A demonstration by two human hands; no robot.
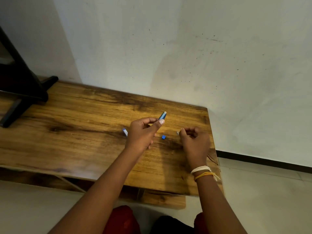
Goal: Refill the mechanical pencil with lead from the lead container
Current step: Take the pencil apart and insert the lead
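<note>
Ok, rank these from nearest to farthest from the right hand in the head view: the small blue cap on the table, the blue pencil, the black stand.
From the right hand:
1. Small blue cap, on the table just to its left, between the hands.
2. Blue pencil, up-left, in the left hand's grip.
3. Black stand, at the table's far left end.

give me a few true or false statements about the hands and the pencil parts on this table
1. The left hand holds the blue mechanical pencil. True.
2. The small blue cap sits on the pencil. False: it lies on the wooden table between the hands.
3. The right hand lies flat and open. False: its fingers pinch something small and pale.
4. String bracelets circle the right wrist. True.
</note>
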